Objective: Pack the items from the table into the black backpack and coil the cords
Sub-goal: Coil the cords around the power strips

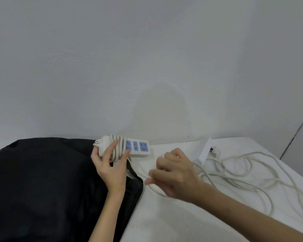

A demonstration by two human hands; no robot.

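My left hand (110, 166) holds a white power strip (138, 148) with blue socket faces above the right edge of the black backpack (42, 186). Several turns of its white cord (116, 145) are wound around the strip's left end. My right hand (173, 173) is closed on the loose part of the same cord (153, 186), just right of the backpack. The rest of the cord (243, 173) lies in loose loops over the white table (164, 220), ending at a white plug (215, 151) by the wall.
A second white power strip (205, 151) lies near the wall at the back of the table, next to the plug. The grey wall runs close behind the table. The table's right edge drops off at the far right.
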